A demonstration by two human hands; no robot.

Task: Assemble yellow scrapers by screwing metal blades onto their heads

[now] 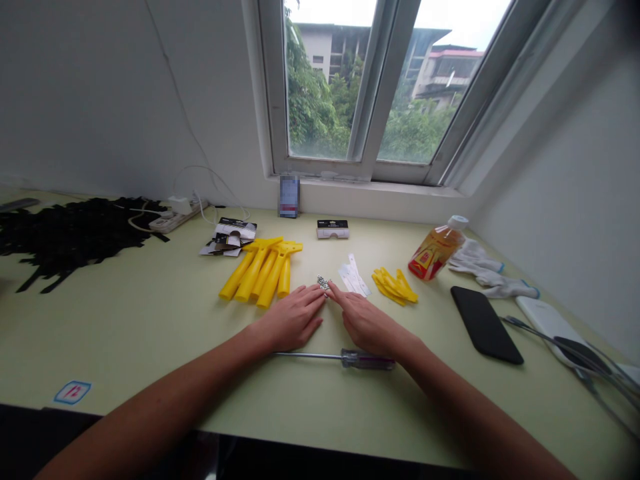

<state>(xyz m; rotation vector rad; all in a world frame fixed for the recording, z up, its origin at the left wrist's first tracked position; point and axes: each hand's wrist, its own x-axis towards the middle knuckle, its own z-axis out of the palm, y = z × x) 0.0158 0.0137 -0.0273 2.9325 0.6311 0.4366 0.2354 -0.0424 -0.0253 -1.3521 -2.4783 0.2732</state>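
A small pile of silver screws (324,283) lies on the table at the fingertips of both hands. My left hand (295,319) rests flat beside it, fingers stretched toward the pile and holding nothing. From the other side, my right hand (364,321) reaches in with its index finger extended to the screws, its other fingers partly curled underneath. A screwdriver (367,359) with a clear handle lies crosswise just below the hands. Several yellow T-shaped plastic handles (263,270) are at the upper left of my left hand. Thin pale strips (355,275) and yellow plastic pieces (395,285) lie beyond my right hand.
Left are black strips (75,230), a power strip (180,215) and card packaging (233,233). A small box (333,229) and propped phone (289,197) stand at the back. Rightward are a drink bottle (437,248), gloves (493,270), a black phone (486,325) and cables (550,340).
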